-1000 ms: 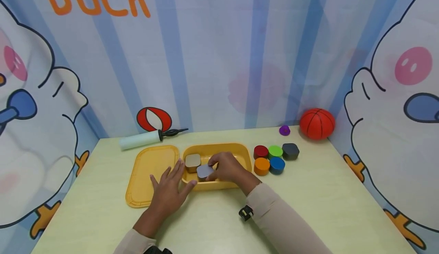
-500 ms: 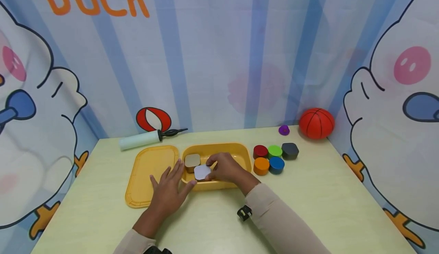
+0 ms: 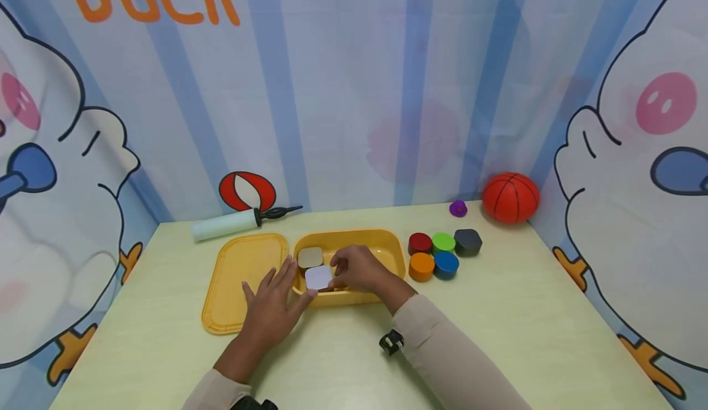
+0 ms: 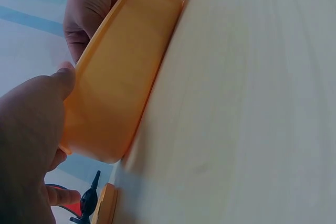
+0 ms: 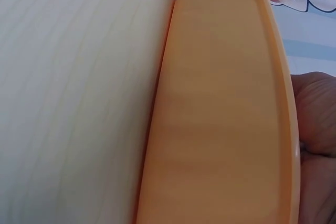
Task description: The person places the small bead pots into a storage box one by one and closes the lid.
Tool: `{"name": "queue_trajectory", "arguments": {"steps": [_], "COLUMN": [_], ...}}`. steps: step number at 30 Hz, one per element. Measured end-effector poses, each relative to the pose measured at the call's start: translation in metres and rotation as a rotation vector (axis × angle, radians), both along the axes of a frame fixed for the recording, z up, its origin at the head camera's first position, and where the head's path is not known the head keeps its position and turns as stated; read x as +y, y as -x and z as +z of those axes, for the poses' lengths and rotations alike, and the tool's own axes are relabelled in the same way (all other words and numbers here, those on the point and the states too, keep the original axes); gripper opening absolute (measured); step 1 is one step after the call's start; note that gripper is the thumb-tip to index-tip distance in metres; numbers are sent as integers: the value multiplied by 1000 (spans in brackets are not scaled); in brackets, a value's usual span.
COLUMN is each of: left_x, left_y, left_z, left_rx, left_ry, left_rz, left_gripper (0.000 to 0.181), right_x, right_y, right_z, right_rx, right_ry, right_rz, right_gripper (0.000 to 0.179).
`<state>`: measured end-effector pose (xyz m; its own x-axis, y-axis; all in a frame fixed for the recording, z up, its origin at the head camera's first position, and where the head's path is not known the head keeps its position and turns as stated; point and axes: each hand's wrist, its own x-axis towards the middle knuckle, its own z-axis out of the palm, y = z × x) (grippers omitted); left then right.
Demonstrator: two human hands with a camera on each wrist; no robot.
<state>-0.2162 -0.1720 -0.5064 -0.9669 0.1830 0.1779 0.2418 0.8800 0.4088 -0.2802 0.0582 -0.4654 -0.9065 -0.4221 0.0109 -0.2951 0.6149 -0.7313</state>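
A yellow box (image 3: 348, 299) without its lid stands mid-table in the head view. Two blocks with rounded corners are in its left part: a beige block (image 3: 310, 257) at the back and a pale lavender block (image 3: 318, 278) in front. My right hand (image 3: 362, 268) reaches into the box and pinches the lavender block at its right edge. Against the box's left end lies my left hand (image 3: 271, 315), fingers spread and mostly straight, thumb at the near rim. In the right wrist view the box wall (image 5: 220, 103) hides the right fingertips.
A yellow lid (image 3: 243, 284) lies left of the box, a pump (image 3: 227, 225) behind it. Red (image 3: 420, 243), green (image 3: 444, 243), orange (image 3: 421, 267), blue (image 3: 445, 265) and dark grey (image 3: 468, 243) blocks stand right. Farther back are a purple piece (image 3: 458, 208) and red ball (image 3: 511, 198).
My right hand has moved the lavender block a little to the left inside the box, and its top shows brighter. The left hand has kept its place.
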Motion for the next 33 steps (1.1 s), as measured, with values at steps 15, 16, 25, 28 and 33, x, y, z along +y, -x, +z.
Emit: {"name": "queue_trajectory", "arguments": {"steps": [15,16,25,28,33], "left_x": [1,1,1,1,2], "left_y": [1,1,1,1,1], "left_z": [0,0,-1,-1,-1], "left_rx": [-2,-2,-6,-1,-9], "left_ry": [-3,-2,-4,-8,-6], "left_rz": [6,7,10,10,14], "left_gripper": [88,88,89,88,89], "right_x": [-9,-9,-3,2,13], "right_y": [-2,-2,-3,-3,-5], "right_z": [3,4,6,7,10], "right_rx": [-18,-17,-36,-54,-98], "right_ry": [49,49,61,84,127], "right_rz": [49,50,33,10,-22], "right_gripper": [25,25,31,32,34]}}
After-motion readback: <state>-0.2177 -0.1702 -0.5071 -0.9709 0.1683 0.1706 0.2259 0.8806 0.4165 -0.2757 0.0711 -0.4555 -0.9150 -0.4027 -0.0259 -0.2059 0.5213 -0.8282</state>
